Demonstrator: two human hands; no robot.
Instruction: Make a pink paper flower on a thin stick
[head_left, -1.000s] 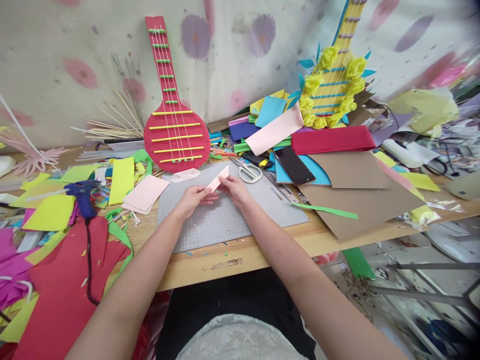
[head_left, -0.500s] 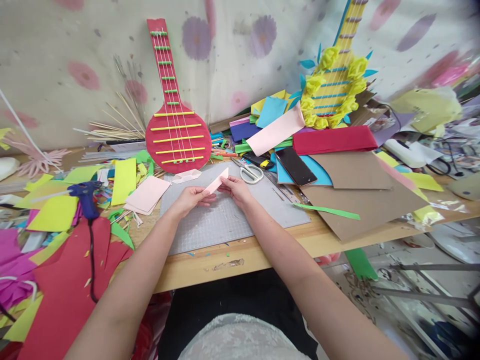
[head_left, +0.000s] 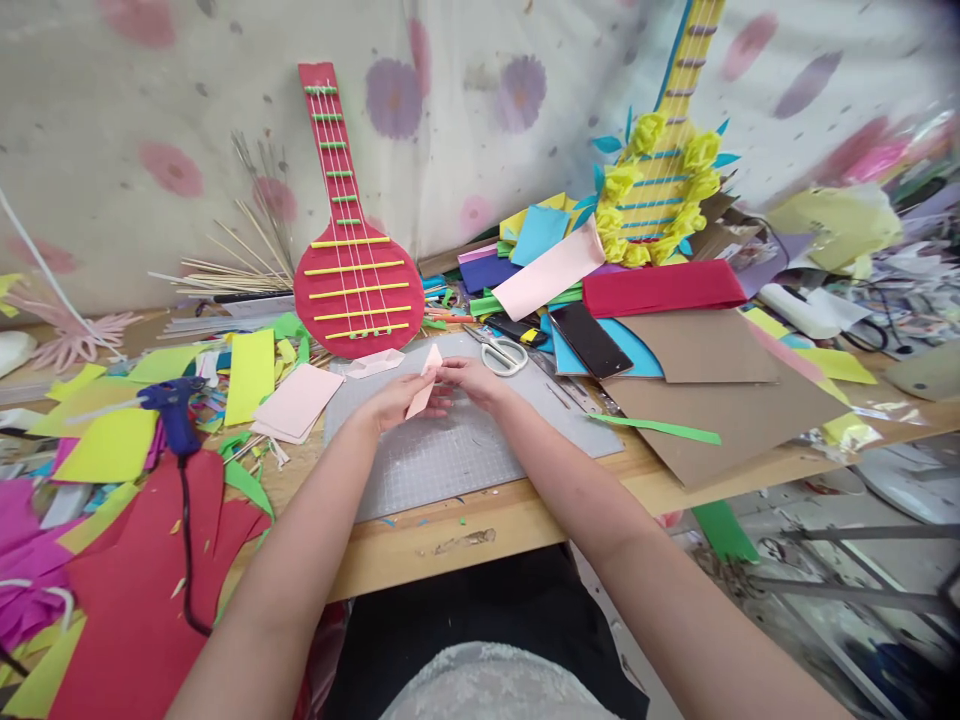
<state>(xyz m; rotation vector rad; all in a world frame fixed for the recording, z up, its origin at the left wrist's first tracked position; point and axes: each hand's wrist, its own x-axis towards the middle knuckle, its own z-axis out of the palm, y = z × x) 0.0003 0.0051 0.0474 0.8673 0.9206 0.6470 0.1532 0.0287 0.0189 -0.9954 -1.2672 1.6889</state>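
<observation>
A small folded piece of pale pink paper [head_left: 421,398] is held between both hands above the grey cutting mat [head_left: 450,462]. My left hand [head_left: 395,400] pinches it from the left side, fingers partly behind it. My right hand [head_left: 469,377] grips its upper right part with thumb and fingertips. Another folded pale pink piece [head_left: 376,363] lies at the mat's back left edge, below a red paper guitar [head_left: 360,290]. Pale pink sheets [head_left: 300,400] rest in a small stack left of the mat. White-handled scissors [head_left: 504,357] lie just behind my right hand.
A blue glue gun [head_left: 174,410] with a black cord stands at left among yellow and red sheets. To the right are a black phone [head_left: 591,338], brown cardboard [head_left: 720,420] and a green strip [head_left: 660,429]. A yellow paper guitar [head_left: 660,190] leans on the wall behind.
The folded pink paper has turned from a slanted, nearly level position to a steeper one. My two hands have come closer together around it. The camera view has shifted slightly.
</observation>
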